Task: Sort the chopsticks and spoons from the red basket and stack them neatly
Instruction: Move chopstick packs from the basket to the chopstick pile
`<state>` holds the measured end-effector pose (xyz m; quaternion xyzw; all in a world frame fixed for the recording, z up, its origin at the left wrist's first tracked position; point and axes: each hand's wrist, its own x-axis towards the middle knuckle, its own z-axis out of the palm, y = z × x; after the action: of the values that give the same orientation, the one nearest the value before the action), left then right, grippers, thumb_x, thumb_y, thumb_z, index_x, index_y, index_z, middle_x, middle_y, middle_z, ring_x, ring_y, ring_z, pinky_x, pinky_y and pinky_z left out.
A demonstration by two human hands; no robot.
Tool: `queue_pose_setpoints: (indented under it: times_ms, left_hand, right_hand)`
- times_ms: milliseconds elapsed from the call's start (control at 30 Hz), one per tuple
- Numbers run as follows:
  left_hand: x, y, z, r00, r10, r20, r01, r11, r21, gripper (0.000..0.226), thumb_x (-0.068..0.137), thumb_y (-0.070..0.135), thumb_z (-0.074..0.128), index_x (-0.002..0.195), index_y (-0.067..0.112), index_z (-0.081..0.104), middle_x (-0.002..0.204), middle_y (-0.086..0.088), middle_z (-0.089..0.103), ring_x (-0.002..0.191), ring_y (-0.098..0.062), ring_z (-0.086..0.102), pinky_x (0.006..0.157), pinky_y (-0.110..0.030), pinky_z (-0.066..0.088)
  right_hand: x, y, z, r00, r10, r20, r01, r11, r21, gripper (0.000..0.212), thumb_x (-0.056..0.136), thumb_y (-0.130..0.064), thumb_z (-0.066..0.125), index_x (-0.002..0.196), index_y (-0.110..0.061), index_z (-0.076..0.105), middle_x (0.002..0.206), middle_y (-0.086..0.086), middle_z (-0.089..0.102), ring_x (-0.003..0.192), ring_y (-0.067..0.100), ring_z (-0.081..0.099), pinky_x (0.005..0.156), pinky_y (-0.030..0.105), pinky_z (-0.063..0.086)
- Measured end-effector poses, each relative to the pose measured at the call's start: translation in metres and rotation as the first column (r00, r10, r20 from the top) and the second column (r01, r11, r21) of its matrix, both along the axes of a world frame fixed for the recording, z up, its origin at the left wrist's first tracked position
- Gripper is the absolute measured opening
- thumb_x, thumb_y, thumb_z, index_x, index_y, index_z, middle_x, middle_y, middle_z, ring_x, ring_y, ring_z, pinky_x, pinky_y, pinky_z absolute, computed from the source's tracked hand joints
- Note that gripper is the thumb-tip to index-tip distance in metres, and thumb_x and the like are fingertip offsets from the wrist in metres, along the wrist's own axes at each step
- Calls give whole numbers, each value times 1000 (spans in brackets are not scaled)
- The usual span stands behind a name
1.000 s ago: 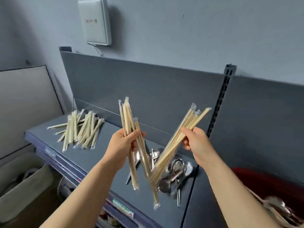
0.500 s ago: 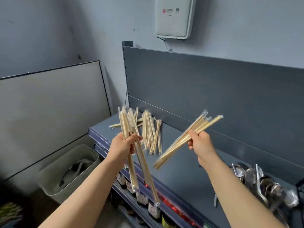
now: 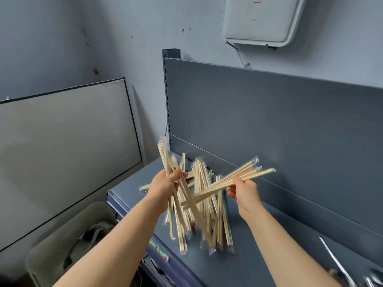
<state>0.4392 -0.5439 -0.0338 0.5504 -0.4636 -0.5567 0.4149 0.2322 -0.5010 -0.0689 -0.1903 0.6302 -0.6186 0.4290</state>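
Gripping a chopstick bunch (image 3: 165,160) angled to eleven o'clock in my left hand (image 3: 163,188), I pinch a second bunch (image 3: 249,172) toward two o'clock in my right hand (image 3: 244,190), above the pile (image 3: 209,222) on the shelf (image 3: 259,247).

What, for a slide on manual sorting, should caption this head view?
Left hand and right hand each grip wrapped chopsticks above the chopstick pile on the grey shelf.

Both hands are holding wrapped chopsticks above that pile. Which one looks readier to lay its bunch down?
Probably the left hand: the left bundle runs roughly the same way as the pile on the shelf, lower ends close over it. The right hand holds the right bundle crosswise to the pile.
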Motion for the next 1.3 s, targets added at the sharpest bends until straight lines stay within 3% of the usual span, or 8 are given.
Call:
queue_pose_setpoints:
  times_ms: [267, 433, 533, 667, 800, 900, 1067, 1300]
  left_hand:
    - [-17, -82, -38, 996, -47, 73, 46, 999, 20, 27, 96, 28, 55, 96, 5, 69, 85, -6, 71, 73, -20, 67, 60, -30, 50]
    - [-26, -113, -61, 953, -102, 286, 111, 994, -15, 32, 93, 32, 60, 107, 4, 53, 91, -14, 62, 75, -26, 58, 73, -44, 52]
    - [-31, -117, -64, 941, -168, 293, 205, 974, -101, 45, 90, 21, 66, 126, 9, 43, 111, -9, 61, 91, -22, 60, 81, -36, 50]
    - [-34, -118, -70, 898, -279, 341, 355, 916, -185, 70, 84, 12, 72, 140, 19, 29, 141, -6, 36, 126, -21, 40, 107, -30, 30]
    - [-32, -115, -77, 836, -389, 387, 500, 831, -243, 79, 84, 12, 72, 144, 20, 21, 149, -3, 19, 136, -24, 29, 115, -30, 20]
    - [-29, -114, -79, 773, -380, 508, 568, 771, -288, 90, 85, 16, 72, 150, 9, 10, 156, -6, 6, 146, -27, 11, 121, -37, 13]
    - [-23, -116, -72, 664, -257, 702, 607, 734, -304, 90, 89, 38, 64, 151, 4, 8, 157, -15, 17, 145, -31, 17, 120, -40, 17]
    - [-12, -119, -68, 540, -249, 804, 586, 797, -146, 69, 92, 50, 50, 142, 5, 33, 157, -16, 19, 142, -36, 20, 114, -46, 21]
  right_hand:
    - [17, -42, -27, 967, -49, 249, 17, 991, 131, 12, 94, -9, 60, 99, 1, 60, 80, 11, 64, 59, 13, 60, 48, 21, 50]
    - [17, -44, -39, 998, -49, 27, 40, 958, 284, 20, 89, -18, 68, 98, 0, 67, 68, 5, 57, 47, 8, 41, 39, 19, 32]
    - [22, -43, -41, 983, -104, -152, 151, 926, 345, 23, 80, -24, 78, 94, -8, 69, 79, 4, 68, 58, 11, 53, 51, 25, 43]
    - [36, -37, -41, 937, -220, -272, 313, 874, 372, 28, 69, -32, 85, 84, -14, 71, 84, 3, 73, 74, 16, 66, 64, 28, 51]
    - [48, -32, -39, 922, -347, -170, 385, 867, 317, 61, 65, -31, 88, 114, -10, 59, 90, 1, 70, 78, 13, 64, 68, 31, 51]
    - [56, -28, -40, 921, -371, -123, 391, 870, 300, 95, 77, -29, 80, 149, -4, 23, 74, 3, 60, 67, 14, 53, 72, 29, 47]
    - [69, -19, -36, 904, -341, -259, 412, 859, 305, 68, 84, -27, 73, 142, -7, 42, 115, 5, 63, 102, 22, 63, 95, 38, 50]
    - [83, -13, -27, 865, -331, -377, 449, 846, 288, 50, 89, -27, 67, 134, -11, 53, 115, 1, 64, 104, 19, 61, 86, 30, 48]
